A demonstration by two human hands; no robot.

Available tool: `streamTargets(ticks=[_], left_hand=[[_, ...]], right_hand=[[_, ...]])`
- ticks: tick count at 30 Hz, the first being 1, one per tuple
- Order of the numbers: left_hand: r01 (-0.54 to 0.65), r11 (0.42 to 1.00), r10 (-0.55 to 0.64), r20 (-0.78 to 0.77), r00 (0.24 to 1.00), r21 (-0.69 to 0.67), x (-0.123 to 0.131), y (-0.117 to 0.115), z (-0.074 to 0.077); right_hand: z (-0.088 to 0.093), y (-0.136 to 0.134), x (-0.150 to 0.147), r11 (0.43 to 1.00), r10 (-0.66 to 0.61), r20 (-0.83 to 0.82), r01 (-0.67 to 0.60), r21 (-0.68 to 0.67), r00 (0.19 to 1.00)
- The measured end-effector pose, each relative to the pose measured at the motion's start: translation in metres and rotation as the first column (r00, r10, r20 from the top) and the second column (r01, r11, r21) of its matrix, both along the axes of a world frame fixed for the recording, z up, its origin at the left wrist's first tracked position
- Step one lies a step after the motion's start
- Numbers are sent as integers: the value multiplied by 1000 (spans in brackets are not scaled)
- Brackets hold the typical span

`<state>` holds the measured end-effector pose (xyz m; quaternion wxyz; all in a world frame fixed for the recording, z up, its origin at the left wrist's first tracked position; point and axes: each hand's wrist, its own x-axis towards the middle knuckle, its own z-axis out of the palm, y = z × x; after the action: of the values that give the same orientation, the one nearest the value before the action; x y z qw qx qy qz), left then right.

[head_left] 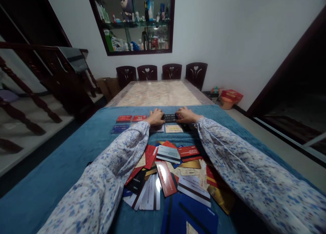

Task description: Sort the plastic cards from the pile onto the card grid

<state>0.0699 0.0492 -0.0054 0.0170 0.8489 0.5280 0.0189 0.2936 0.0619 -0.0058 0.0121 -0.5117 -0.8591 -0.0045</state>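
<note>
At the back row of cards on the blue cloth, a black card (pixel 170 118) lies between my two hands. My left hand (pixel 156 117) has its fingers curled at the card's left end. At its right end, the curled fingers of my right hand (pixel 187 115) hold it. Two red cards, one of them beside my left hand (pixel 139 118), lie farther left in that row. Nearer to me sit a blue card (pixel 120 129) and a cream card (pixel 174 129); others there are partly covered by my hands and sleeves.
A loose, overlapping pile of cards, with a silver card (pixel 168 154) on top, lies between my forearms. A larger blue piece (pixel 189 213) is at the near edge. Beyond the blue cloth (pixel 84 149) stretches the marble-like table (pixel 159 93), with chairs (pixel 172 72) behind it.
</note>
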Motion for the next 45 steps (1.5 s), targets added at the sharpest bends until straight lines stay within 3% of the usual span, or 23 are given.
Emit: streamTargets(ticks=[30, 45], left_hand=[[-12, 997, 10, -27, 1000, -73, 2, 18, -4], [-37, 994, 36, -12, 999, -102, 5, 19, 0]], right_hand=[[-7, 29, 0, 996, 76, 38, -74, -41, 996], [3, 16, -12, 998, 45, 143, -39, -43, 989]])
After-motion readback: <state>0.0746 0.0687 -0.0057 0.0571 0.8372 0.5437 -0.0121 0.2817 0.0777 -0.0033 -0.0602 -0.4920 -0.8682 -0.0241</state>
